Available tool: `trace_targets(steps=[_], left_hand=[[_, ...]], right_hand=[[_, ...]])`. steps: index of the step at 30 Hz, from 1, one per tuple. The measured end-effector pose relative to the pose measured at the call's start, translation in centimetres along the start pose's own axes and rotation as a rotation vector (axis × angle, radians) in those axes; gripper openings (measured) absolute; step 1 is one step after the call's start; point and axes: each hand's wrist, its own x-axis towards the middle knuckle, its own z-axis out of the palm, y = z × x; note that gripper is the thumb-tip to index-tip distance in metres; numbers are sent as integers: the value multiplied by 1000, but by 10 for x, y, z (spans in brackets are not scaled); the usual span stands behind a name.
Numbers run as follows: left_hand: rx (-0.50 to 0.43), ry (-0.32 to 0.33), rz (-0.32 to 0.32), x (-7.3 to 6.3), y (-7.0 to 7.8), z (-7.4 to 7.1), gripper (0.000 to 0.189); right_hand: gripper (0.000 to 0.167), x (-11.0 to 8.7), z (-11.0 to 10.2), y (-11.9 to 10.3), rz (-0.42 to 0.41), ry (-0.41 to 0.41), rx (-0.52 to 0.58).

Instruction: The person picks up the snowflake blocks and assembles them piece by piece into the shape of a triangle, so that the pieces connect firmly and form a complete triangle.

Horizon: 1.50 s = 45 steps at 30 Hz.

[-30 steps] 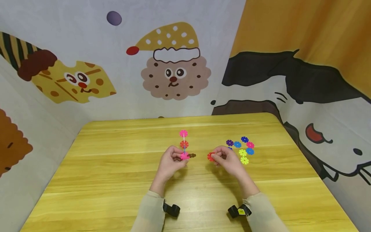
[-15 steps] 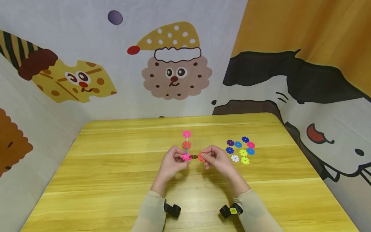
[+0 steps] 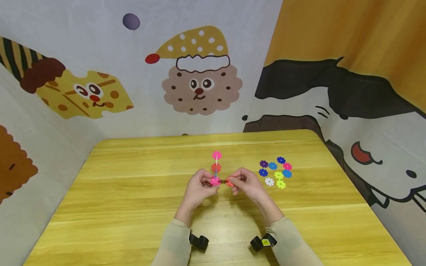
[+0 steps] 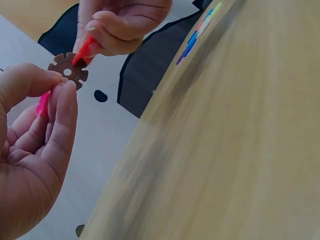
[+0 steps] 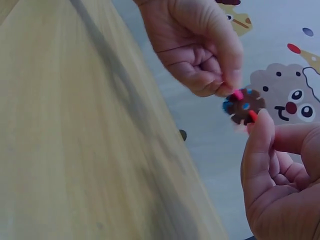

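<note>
My left hand [image 3: 198, 187] pinches a pink notched interlocking disc [image 3: 215, 181] between thumb and fingers. From it a chain runs away from me: a blue disc [image 3: 216, 173] edge-on, a red disc [image 3: 216, 167], a white disc edge-on, and a pink disc [image 3: 217, 155] at the far end. A brown disc [image 4: 60, 66] joins the held pink one on the right. With thumb and fingers, my right hand [image 3: 249, 186] pinches another red disc [image 4: 84, 49], its rim at a notch of the brown disc. How deep it sits cannot be told; fingertips partly cover it.
Loose discs lie on the wooden table [image 3: 133, 192] to the right of my hands, among them a white disc [image 3: 269, 181], a purple disc [image 3: 264, 163] and a yellow disc [image 3: 281, 183]. A printed cloth [image 3: 143, 92] hangs behind the table's far edge.
My right hand has moved left with the red disc, from apart to meeting the brown disc. The left hand and its chain have shifted slightly right.
</note>
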Motion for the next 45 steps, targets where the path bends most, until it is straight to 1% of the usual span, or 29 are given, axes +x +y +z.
trace_targets(steps=[4,9,12,17,22,25,28,30,34,40,45], left_hand=[[-33,7,20,1,0,-2,35],[-62,54,45,1,-1,-4,34],[-80,71,51,0,0,-5,35],[-99,70,48,1,-1,-6,38],[-95,68,32,2,-3,-7,41],[-91,52,13,3,-4,-7,44],[-104,20,-5,3,-5,-5,46],[-146,-6,-15,3,-5,-3,46],[-253,-54,-22,3,-4,2,47],[-374,-106,15,3,-6,6,50],[-453,-116,45,3,-9,7,46]], right_hand=[[18,0,0,2,7,-2,61],[28,1,0,4,-5,-17,160],[30,2,-1,6,-7,-30,233],[25,2,-1,9,-9,-49,311],[18,3,-1,9,-21,-35,381],[16,3,-1,9,-24,-17,419],[15,3,0,8,-19,-7,443],[15,3,2,6,-19,-16,450],[15,1,7,4,-28,-69,471],[15,0,13,3,-11,-130,501],[14,0,16,4,5,-149,493]])
